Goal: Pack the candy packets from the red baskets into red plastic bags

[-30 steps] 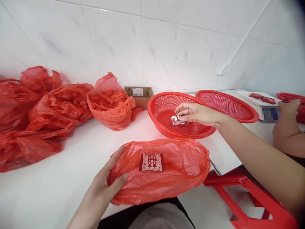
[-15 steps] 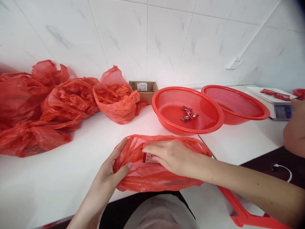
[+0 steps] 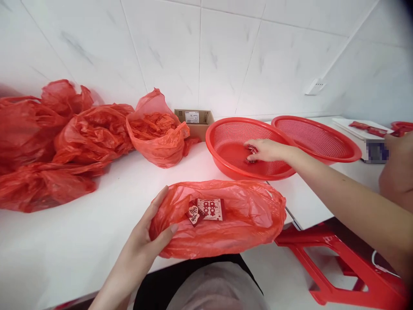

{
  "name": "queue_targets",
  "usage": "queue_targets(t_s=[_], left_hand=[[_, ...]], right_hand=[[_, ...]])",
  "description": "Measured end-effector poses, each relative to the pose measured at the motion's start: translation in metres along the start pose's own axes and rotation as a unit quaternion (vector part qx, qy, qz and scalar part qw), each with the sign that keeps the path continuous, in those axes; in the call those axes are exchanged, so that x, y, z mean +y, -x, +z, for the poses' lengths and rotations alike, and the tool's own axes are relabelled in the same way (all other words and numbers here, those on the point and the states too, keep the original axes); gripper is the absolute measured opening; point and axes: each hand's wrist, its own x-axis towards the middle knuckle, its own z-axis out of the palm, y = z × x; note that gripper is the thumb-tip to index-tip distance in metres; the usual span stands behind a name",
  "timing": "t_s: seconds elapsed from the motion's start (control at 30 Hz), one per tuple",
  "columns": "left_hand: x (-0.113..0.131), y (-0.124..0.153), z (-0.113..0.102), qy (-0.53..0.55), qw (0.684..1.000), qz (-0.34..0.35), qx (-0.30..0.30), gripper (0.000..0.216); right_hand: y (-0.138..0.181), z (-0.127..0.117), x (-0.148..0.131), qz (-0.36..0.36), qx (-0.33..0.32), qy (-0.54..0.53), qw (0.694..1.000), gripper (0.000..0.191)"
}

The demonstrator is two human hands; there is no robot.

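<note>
1. One white table (image 3: 122, 185); on its left, a heap of red bags (image 3: 93, 133), overlapping, count not possible.
2. One red stool (image 3: 377, 275), low on my right.
3. Two red baskets, side by side: near basket (image 3: 230, 153), far basket (image 3: 318, 135).
4. One open red bag (image 3: 247, 215) in front of me, two packets inside.
5. One upright bag (image 3: 155, 148), full of crumpled red plastic.
6. One cardboard box (image 3: 196, 129), partly behind it.
7. My left hand (image 3: 146, 237): thumb and fingers spread wide, against the open red bag's left end.
8. My right hand (image 3: 267, 150): inside the near basket, fingers curved at small packets (image 3: 251, 150); number hidden, firmness of grip I can't tell.
9. In the open red bag: one pale packet (image 3: 214, 209), one smaller dark packet (image 3: 194, 215) overlapping its left edge.
</note>
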Motion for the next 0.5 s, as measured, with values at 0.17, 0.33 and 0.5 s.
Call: queue_targets(t_s=[0.17,0.33,0.5], left_hand=[[0.001,0.001,0.0,-0.004,1.0,-0.009,0.008,0.067],[0.001,-0.003,0.002,0.002,1.0,-0.017,0.006,0.07],[0.002,-0.004,0.004,0.007,1.0,-0.024,0.014,0.067]], right_hand=[[-0.027,0.028,0.036,0.011,-0.167,-0.001,0.986,0.062],[-0.025,0.033,0.025,0.003,-0.172,-0.023,0.985,0.017],[-0.005,0.008,0.014,-0.032,-0.123,-0.357,0.925,0.015]])
